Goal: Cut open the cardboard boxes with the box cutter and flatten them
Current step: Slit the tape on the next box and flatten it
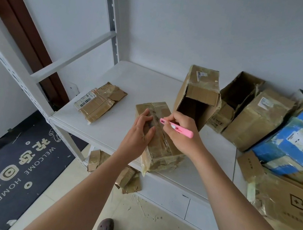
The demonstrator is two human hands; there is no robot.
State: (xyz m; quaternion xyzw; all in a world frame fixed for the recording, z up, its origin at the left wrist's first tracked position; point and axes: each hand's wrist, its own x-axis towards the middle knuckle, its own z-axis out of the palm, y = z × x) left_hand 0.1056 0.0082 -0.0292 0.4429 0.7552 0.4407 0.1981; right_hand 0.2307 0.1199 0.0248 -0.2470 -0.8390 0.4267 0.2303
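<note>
The taped box (160, 135) lies on the white shelf (106, 128), its long axis running from the front edge back toward the wall, and the pink cutter (177, 127) lies crosswise over it, tip pointing left. An open box (197, 95) stands just behind, more boxes (258, 119) crowd the right, a flattened one (99, 101) lies left. The left hand (141, 130) presses flat on the box's left side — the right hand (183, 133) pinches the cutter above its top.

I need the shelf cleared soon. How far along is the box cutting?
Done: one flattened brown cardboard box lies on the white shelf. In hand: left hand steadies a taped brown box while right hand holds the pink box cutter on its tape. Left: several upright boxes behind.
</note>
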